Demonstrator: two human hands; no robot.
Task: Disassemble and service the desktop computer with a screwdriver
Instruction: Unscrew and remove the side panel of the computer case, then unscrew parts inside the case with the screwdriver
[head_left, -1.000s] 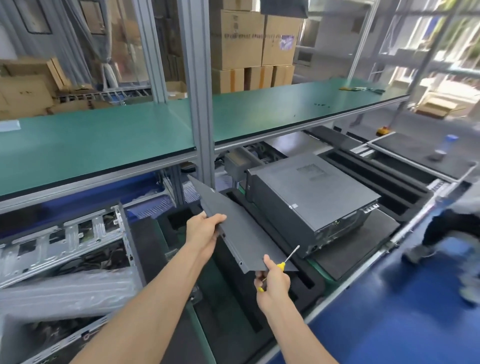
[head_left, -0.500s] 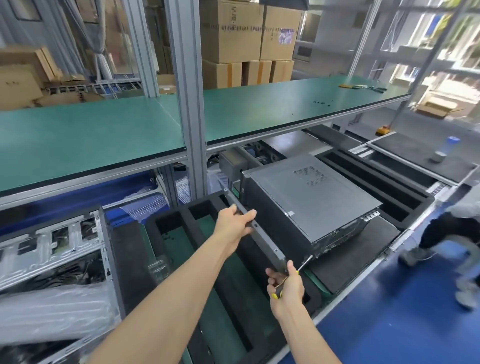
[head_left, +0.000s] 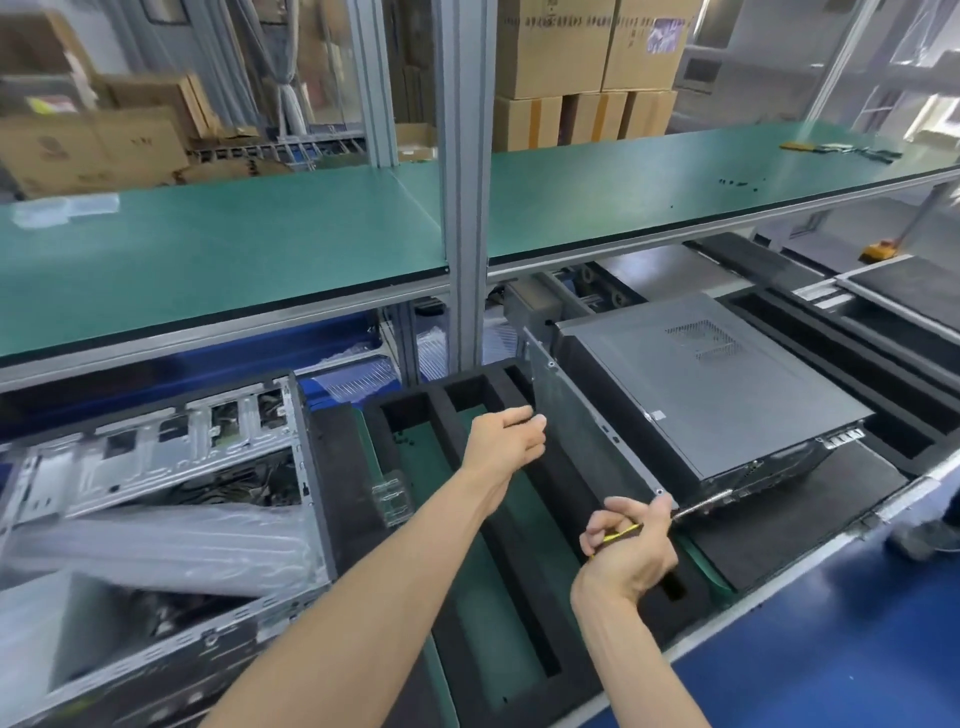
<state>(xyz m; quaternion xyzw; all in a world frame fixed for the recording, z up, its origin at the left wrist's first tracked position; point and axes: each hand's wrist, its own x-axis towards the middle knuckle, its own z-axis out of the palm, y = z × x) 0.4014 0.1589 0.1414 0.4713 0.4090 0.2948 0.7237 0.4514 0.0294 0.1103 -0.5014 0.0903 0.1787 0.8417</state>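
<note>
Below the green shelf (head_left: 218, 260), head view: a closed computer (head_left: 691, 395) lies on its side on a black mat (head_left: 789, 525), its vented cover uppermost. A loose side panel (head_left: 587, 421) stands on edge between that case and the foam tray (head_left: 498, 519), leaning against the case. Left hand (head_left: 506, 441) is at the panel's upper edge, fingers loosely curled; whether they grip or only touch it cannot be told. Right hand (head_left: 626, 545) holds a yellow-handled screwdriver (head_left: 670, 517), fingers wrapped round the handle, thumb up by the panel's near corner, the shaft pointing at the case's lower rear edge.

At left, an opened chassis (head_left: 161, 467) lies stripped, partly under plastic wrap (head_left: 156, 540).

Judgement: one panel is off and being parked. The computer on the mat shows its cover in place, so its disassembly and servicing appear barely begun.
</note>
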